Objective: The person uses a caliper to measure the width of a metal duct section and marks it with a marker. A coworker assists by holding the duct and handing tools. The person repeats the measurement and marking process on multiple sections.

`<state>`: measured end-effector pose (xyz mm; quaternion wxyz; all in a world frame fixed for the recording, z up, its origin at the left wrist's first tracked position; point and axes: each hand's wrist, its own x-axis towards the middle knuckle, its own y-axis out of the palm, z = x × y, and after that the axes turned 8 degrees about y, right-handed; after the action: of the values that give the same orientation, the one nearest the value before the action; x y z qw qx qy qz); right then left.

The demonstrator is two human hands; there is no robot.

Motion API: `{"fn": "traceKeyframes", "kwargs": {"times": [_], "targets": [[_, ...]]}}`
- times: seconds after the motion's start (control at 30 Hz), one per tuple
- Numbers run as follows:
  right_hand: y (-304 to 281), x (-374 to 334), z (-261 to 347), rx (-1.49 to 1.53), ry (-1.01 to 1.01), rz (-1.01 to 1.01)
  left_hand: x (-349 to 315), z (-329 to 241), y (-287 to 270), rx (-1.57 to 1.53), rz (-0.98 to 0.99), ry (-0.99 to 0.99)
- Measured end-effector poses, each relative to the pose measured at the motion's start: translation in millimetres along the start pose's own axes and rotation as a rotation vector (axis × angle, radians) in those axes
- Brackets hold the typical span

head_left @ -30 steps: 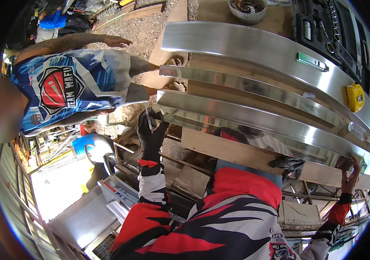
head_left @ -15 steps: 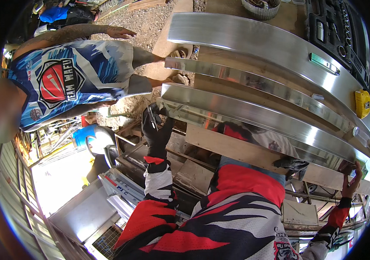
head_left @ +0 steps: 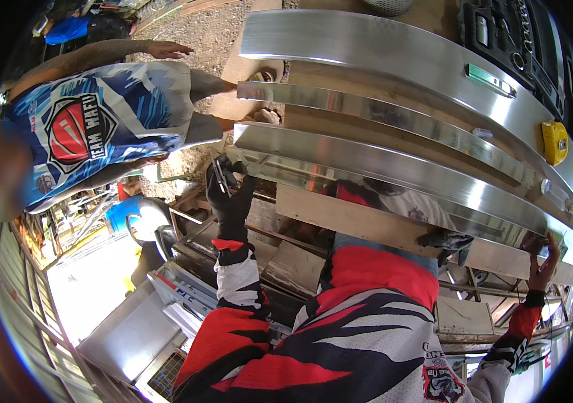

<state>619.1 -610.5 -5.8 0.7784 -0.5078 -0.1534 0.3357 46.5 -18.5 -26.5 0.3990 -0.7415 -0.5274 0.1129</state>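
A long, shiny metal profile (head_left: 367, 161) lies lengthwise in front of me, its near face mirroring my shirt. At its left end is my left hand (head_left: 231, 208) in a black glove, closed around a slim silver pen-like tool (head_left: 220, 176). Bare, my right hand (head_left: 543, 263) grips the near edge close to the profile's right end; part of its fingers is hard to make out. A loose black glove (head_left: 449, 244) rests on the board along the near edge. Beyond lie a narrow metal strip (head_left: 380, 111) and a wider metal profile (head_left: 360, 41).
On the far profile sit a green-and-silver tool (head_left: 491, 80) and a yellow tape measure (head_left: 555, 143). A black socket-tool case (head_left: 511, 47) is at far right, near a clear bottle (head_left: 558, 198). Another person (head_left: 108, 127) stands left, close to the profiles' ends.
The whole view has shifted slightly, so the profiles and the other person appear further left. My left hand still holds the slim tool, and my right hand stays at the profile's right end.
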Motion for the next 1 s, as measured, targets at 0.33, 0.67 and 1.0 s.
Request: {"fn": "traceKeyframes", "kwargs": {"times": [0.33,0.67,1.0], "targets": [[9.1,1.1,14.7,-0.009,-0.020,0.005,-9.1,24.9,-10.4,0.041,0.098,-0.180],[2.7,7.9,49.3,-0.011,-0.026,-0.053,-5.7,4.1,-10.0,-0.138,-0.001,-0.117],[1.3,7.4,47.9,-0.040,0.043,-0.006,-5.4,-10.6,-7.5,-0.141,0.024,-0.048]]}}
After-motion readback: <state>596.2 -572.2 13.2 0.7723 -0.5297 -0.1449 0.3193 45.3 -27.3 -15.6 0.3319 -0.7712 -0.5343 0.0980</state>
